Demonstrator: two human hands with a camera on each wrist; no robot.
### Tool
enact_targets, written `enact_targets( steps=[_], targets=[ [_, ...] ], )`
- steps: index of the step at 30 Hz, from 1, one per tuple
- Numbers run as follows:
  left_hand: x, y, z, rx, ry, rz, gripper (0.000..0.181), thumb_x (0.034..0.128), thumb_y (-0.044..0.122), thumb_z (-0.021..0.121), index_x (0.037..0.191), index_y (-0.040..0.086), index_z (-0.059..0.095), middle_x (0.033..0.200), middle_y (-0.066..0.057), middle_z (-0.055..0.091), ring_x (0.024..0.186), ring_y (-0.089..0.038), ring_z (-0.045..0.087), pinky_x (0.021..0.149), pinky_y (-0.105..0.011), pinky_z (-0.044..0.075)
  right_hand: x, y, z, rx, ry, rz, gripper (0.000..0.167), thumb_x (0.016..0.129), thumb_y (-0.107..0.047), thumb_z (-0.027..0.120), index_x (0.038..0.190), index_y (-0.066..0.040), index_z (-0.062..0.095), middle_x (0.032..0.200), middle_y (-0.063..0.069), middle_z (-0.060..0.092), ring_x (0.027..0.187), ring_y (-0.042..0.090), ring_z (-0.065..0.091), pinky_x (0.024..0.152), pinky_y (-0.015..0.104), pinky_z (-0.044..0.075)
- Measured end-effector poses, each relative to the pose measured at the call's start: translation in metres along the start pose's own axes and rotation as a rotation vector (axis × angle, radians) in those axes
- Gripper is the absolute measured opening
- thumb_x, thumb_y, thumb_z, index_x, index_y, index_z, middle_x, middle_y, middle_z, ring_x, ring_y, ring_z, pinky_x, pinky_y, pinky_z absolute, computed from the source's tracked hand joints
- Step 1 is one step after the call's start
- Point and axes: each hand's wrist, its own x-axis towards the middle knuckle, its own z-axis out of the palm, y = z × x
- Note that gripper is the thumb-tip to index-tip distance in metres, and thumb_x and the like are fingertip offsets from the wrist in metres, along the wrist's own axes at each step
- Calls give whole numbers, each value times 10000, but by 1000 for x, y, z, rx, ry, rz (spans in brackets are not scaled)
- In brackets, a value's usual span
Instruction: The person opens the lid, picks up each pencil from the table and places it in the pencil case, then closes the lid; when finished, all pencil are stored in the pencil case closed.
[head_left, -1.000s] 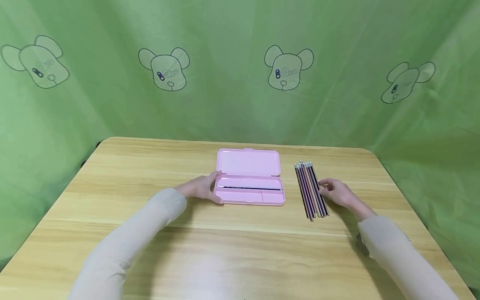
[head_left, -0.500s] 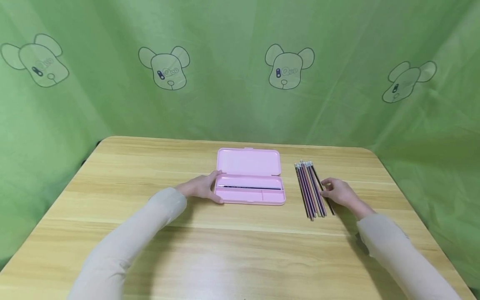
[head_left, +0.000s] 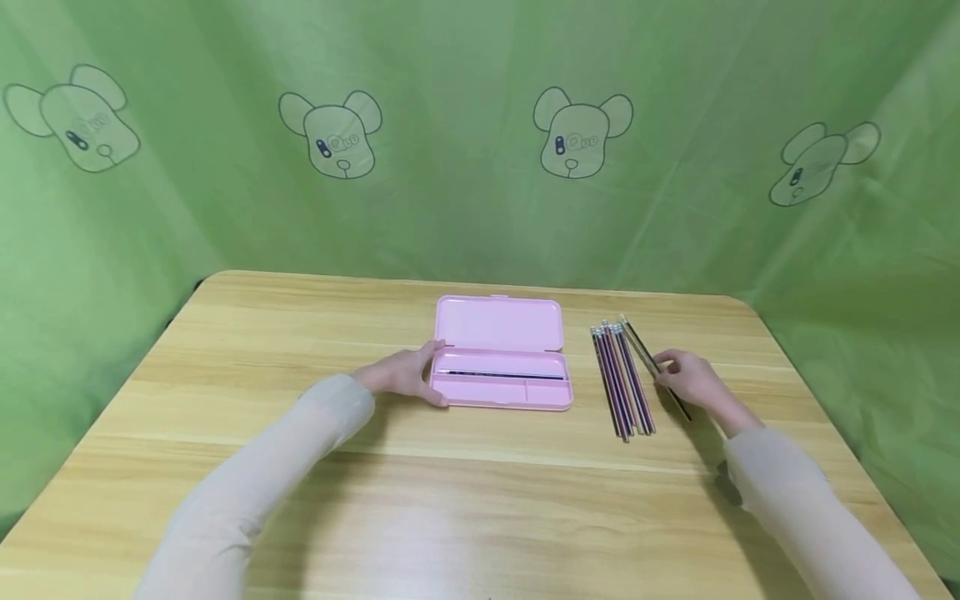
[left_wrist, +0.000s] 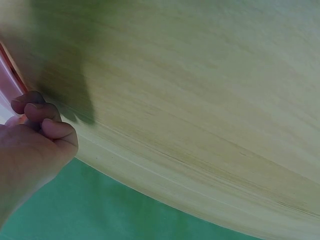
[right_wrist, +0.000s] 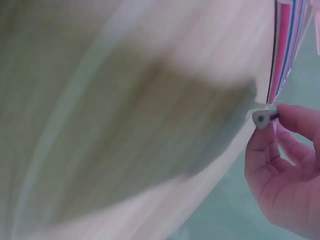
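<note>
A pink pencil case [head_left: 498,323] lies open on the table, its lid tipped back. One dark pencil [head_left: 517,376] rests lengthwise inside its long compartment. My left hand [head_left: 405,373] grips the case's left end, thumb at the front corner and fingers toward the back; the left wrist view shows curled fingers beside a sliver of pink. Right of the case lies a row of several striped pencils [head_left: 621,383] with pale ends pointing away. My right hand [head_left: 688,379] pinches one dark pencil [head_left: 636,337] between thumb and fingers, slanted beside the row; its end [right_wrist: 261,119] shows in the right wrist view.
The wooden table [head_left: 450,500] has a rounded back edge. Behind it and at both sides hangs a green curtain [head_left: 457,167] with printed bear-like heads. Small dividers split the front part of the case.
My right hand has drawn one pencil away from the right side of the row, moving it rightward and tilting it. The left hand stays at the case.
</note>
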Motion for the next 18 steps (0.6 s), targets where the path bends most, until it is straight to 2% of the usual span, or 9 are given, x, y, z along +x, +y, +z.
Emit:
enact_targets(
  steps=[4, 8, 13, 18],
  targets=[
    [-1, 1, -1, 1, 6, -1, 1011, 705, 377, 766, 1446, 78, 145, 1380, -270, 362, 1259, -381, 368, 1062, -446, 282, 1, -5, -1, 19, 22, -66, 361, 874, -34, 515, 1193, 127, 467, 879, 244, 593, 736, 284, 571, 630, 372, 478],
    [-1, 1, -1, -5, 2, 1, 1014, 705, 375, 766, 1446, 80, 140, 1384, -268, 356, 1264, -380, 362, 1066, -447, 276, 1, -11, 0, 26, 34, -118, 339, 871, -35, 531, 1186, 89, 505, 880, 211, 604, 782, 291, 573, 631, 336, 480],
    [0, 1, -1, -10, -4, -2, 1023, 711, 381, 760, 1452, 85, 120, 1401, -260, 336, 1281, -374, 340, 1072, -449, 264, 2, -19, 4, 66, 16, -140, 341, 868, -11, 523, 1201, 62, 514, 861, 183, 587, 797, 298, 549, 632, 307, 453],
    [1, 0, 0, -6, -10, -8, 1021, 715, 388, 755, 1456, 94, 115, 1414, -258, 316, 1289, -377, 326, 1076, -455, 254, 6, -28, 10, 88, -1, -175, 327, 871, 10, 508, 1195, 49, 530, 881, 156, 563, 769, 238, 510, 635, 281, 430]
  ],
)
